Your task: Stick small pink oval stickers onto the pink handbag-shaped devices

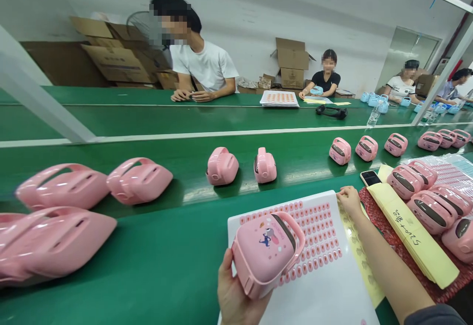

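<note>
My left hand is wrapped round a pink plastic case with a carry handle, from below and the left. Its face carries a small cartoon print, and a dark strip runs under the handle. The case is held tilted above a white sticker sheet with rows of small pink oval stickers. At the top right corner of that sheet is my right hand, its fingers curled and pinched together. A yellowish sheet lies along the sheet's right side, partly under my right forearm. Whatever the right fingertips grip is too small to tell.
Similar pink cases stand along the green conveyor belt, with more grouped at right. Folded yellow paper with handwriting lies on red bubble wrap, near a phone. Several people sit across the line, some near blue cases.
</note>
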{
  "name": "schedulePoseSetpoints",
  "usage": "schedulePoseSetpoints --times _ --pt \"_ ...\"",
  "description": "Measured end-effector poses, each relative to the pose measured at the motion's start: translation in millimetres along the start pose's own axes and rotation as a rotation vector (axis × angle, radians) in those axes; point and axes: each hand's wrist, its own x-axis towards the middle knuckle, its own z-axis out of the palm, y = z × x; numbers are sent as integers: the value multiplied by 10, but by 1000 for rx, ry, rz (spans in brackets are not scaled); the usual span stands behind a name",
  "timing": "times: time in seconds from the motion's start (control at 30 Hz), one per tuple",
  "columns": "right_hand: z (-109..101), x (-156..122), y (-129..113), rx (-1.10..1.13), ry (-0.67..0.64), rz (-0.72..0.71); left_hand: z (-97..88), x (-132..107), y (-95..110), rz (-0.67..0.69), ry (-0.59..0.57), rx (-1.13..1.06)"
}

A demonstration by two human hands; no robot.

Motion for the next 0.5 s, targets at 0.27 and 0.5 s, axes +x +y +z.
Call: schedulePoseSetpoints --times 0.27,0.5 --pt "-254 29 -409 379 -4 144 584 7 -208 323 466 276" --pt "-61 -725 -1226 511 -439 134 665 156 -432 440 533 467"
